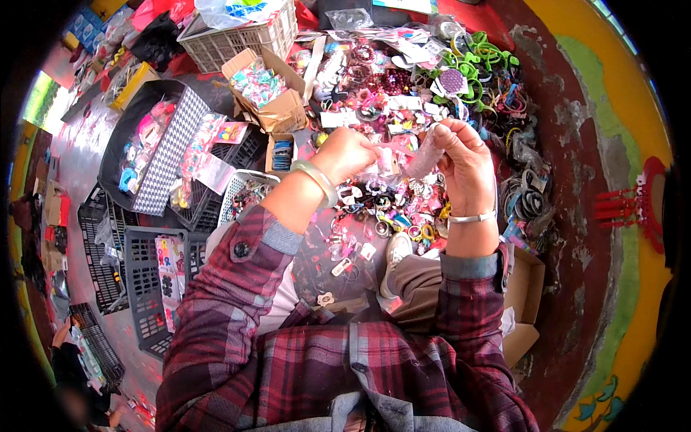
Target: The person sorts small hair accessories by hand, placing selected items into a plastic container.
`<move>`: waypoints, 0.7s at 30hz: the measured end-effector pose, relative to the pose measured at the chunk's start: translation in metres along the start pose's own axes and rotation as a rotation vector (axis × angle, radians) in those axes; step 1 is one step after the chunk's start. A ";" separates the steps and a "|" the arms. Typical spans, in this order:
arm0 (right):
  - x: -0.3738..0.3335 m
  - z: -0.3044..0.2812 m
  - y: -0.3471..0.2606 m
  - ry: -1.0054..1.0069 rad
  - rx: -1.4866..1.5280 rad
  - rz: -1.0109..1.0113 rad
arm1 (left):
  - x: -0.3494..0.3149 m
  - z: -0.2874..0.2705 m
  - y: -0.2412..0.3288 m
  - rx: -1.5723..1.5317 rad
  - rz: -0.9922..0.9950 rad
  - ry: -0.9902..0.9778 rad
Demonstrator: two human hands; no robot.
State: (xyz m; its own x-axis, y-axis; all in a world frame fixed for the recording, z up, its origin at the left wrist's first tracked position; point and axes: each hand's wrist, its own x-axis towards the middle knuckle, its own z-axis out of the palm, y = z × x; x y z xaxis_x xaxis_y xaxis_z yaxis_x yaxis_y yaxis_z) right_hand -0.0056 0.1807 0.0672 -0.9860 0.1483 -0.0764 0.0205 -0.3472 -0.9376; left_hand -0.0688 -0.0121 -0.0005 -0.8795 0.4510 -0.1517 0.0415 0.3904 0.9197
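My left hand point(344, 154), with a pale bangle at its wrist, is closed on the left end of a thin pink strip. My right hand point(464, 160), wearing a silvery bangle, pinches the top of a pale pink, sparkly, flattened piece point(425, 160). Whether strip and piece are one thing, I cannot tell. Both hands are raised over a wide heap of small hair accessories point(414, 205) on the floor. Dark beaded loops point(398, 81) lie beyond the hands, and green headbands point(479, 61) lie at the far right of the heap.
An open cardboard box of small wrapped pieces point(258, 85) stands far left, before a pale plastic crate point(241, 36). A houndstooth-sided bin point(169, 155) and dark baskets point(147, 277) line the left. Another cardboard box point(524, 302) is right of my forearm. My shoe point(396, 259) borders the heap.
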 end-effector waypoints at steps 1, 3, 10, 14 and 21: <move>-0.001 0.004 0.001 -0.005 0.006 -0.032 | 0.000 0.000 0.001 0.021 0.006 0.007; -0.002 0.009 0.004 -0.018 -0.005 -0.066 | -0.001 0.001 0.004 -0.005 -0.025 0.001; 0.000 0.017 0.020 -0.037 -0.227 -0.165 | -0.003 0.000 0.010 -0.016 -0.015 -0.045; -0.002 0.020 0.024 -0.026 -0.327 -0.215 | -0.002 0.006 0.004 -0.036 0.121 -0.009; 0.009 0.001 0.026 -0.030 -0.517 -0.255 | -0.012 -0.005 0.022 -0.064 0.089 -0.122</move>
State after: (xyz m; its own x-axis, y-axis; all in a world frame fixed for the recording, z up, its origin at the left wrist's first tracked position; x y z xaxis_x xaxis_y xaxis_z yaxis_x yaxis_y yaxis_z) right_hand -0.0139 0.1719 0.0424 -0.9744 0.1392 0.1765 -0.1479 0.1945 -0.9697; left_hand -0.0593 -0.0127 0.0235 -0.8098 0.5767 -0.1079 0.0826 0.2942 0.9522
